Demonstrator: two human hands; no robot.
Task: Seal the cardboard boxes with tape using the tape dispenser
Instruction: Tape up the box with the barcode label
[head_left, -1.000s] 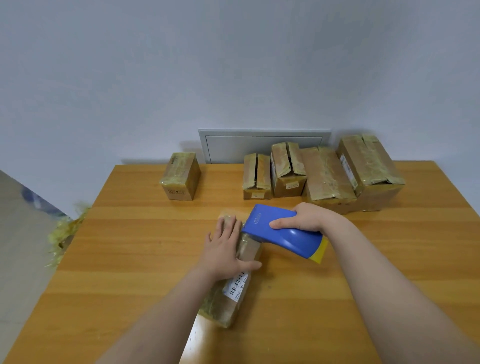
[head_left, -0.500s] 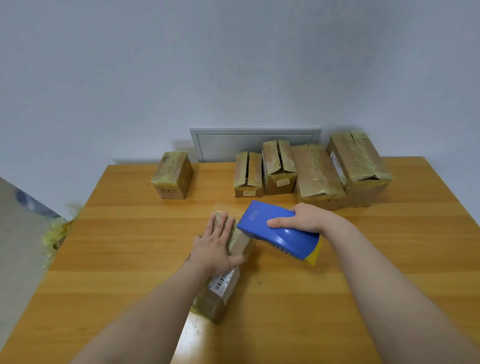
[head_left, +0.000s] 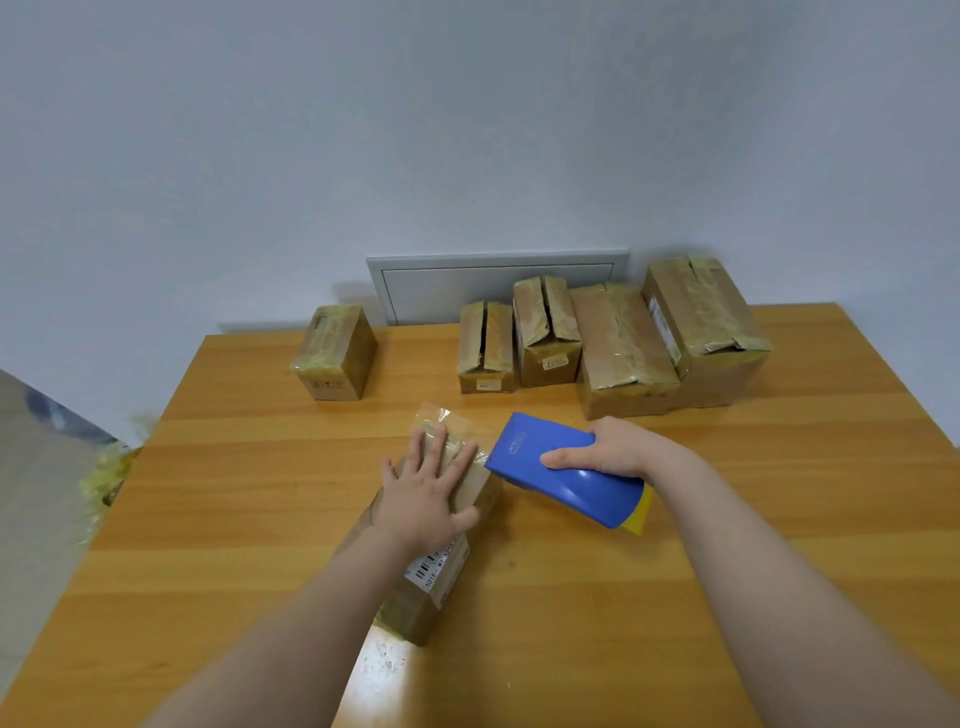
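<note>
A long narrow cardboard box (head_left: 434, 587) with a barcode label lies on the wooden table (head_left: 675, 597), running from near me toward the far side. My left hand (head_left: 426, 493) presses flat on its top with straight, spread fingers. A loose end of clear tape (head_left: 434, 418) sticks out past the box's far end. My right hand (head_left: 615, 449) grips the blue tape dispenser (head_left: 561, 473), which has a yellow rear tip. The dispenser's front edge sits at the box's right side, just beside my left fingertips.
Several taped cardboard boxes (head_left: 623, 343) stand in a row at the table's far edge; two have split tops. One small box (head_left: 335, 353) stands apart at the far left. A grey panel (head_left: 493, 280) leans on the wall. Crumpled yellowish tape (head_left: 106, 467) lies off the left edge.
The blue dispenser has drawn slightly to the right, away from the box top. My left hand stays pressed on the box. The camera has tilted a little.
</note>
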